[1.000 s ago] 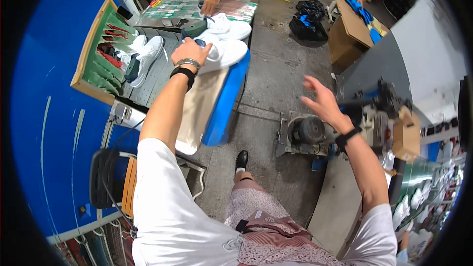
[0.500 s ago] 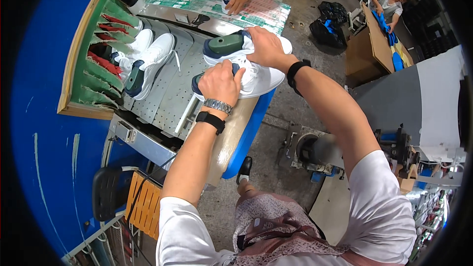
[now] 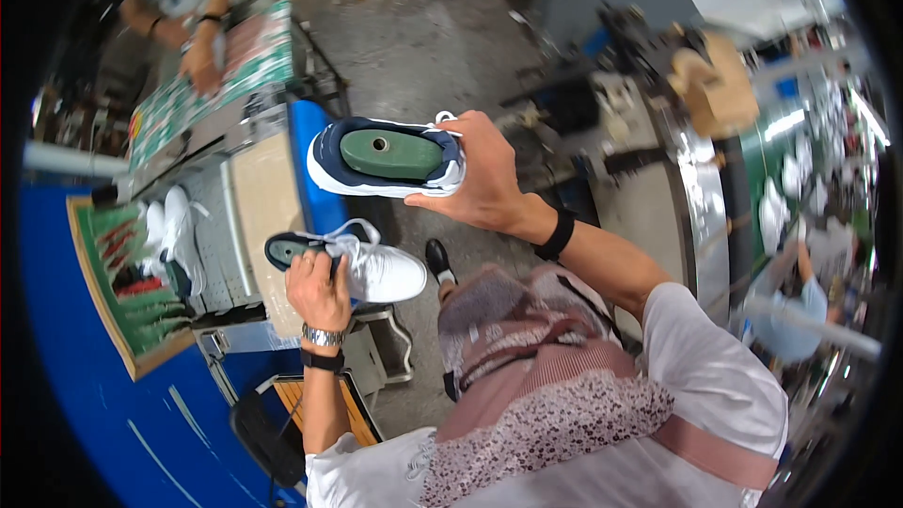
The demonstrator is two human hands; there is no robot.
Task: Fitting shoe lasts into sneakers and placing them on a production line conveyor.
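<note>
My right hand grips a white sneaker by its toe end, holding it up over the blue-edged board. Its navy collar opens toward me, and a green shoe last with a round hole fills it. Lower and to the left, my left hand is closed on the heel part of a second white sneaker. That one has loose white laces, its toe points right, and a green last shows in its heel. The fingers of my right hand are partly hidden behind the shoe.
More white shoes lie on the grey conveyor, before a wood-framed opening with a green fringe. A person's hands work at the far left table. A metal-edged bench and another person are at right.
Both sneakers have moved apart and off the conveyor's end, the right one turned with its opening toward me. The view has swung right, so the conveyor now sits farther left.
</note>
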